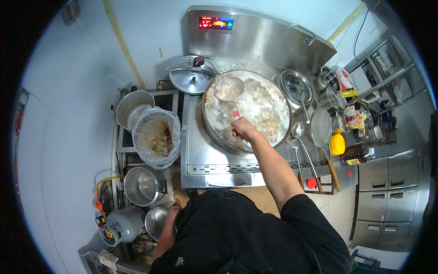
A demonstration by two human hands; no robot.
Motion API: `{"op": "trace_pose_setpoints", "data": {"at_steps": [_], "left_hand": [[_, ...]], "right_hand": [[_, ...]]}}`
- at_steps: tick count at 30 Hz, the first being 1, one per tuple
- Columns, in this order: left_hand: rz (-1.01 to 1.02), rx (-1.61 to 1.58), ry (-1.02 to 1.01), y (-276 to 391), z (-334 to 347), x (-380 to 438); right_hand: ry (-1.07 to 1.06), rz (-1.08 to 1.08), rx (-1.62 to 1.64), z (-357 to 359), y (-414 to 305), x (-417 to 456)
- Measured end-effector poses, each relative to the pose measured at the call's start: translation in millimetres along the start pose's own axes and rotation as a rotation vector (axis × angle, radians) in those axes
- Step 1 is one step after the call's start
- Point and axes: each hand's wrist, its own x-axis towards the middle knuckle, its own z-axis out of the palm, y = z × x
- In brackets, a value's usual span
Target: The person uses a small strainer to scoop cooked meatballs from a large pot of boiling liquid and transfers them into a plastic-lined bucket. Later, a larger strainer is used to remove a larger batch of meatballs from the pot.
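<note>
My right hand (243, 129) grips the handle of a round fine-mesh skimmer (229, 89). The mesh is at the left side of a wide metal pot (219, 144), over pale foam. Bubbling liquid (263, 109) with whitish froth fills the pot, and some steam rises. The pot stands on a stainless-steel cooking range (200, 150). Low at my left side, my left hand (174, 212) is close to my black clothing and beside a steel pot (156, 222). Its fingers are mostly hidden, so its grip is unclear.
Left of the range are a bag-lined bin (142, 147) with scraps, open pots (143, 186) and a gas cylinder (128, 224). A pressure-cooker lid (192, 77) leans behind. At right lie a ladle (303, 137), a strainer (321, 128), steel bowls (296, 87) and an oil bottle (356, 155).
</note>
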Motion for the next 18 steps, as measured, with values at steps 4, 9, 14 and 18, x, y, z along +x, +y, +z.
{"op": "trace_pose_setpoints", "data": {"at_steps": [4, 9, 14, 18], "left_hand": [[-0.115, 0.018, 0.001, 31, -3, -16], [-0.126, 0.040, 0.030, 41, -1, -13], [-0.169, 0.029, -0.003, 38, 8, -3], [-0.112, -0.326, 0.035, -33, 7, 19]], "right_hand": [[0.021, 0.035, -0.073, -4, -4, -4], [-0.015, 0.010, -0.284, -16, -12, -2], [-0.008, -0.098, -0.320, 0, -7, 0], [0.046, -0.148, -0.312, 26, 5, 7]]}}
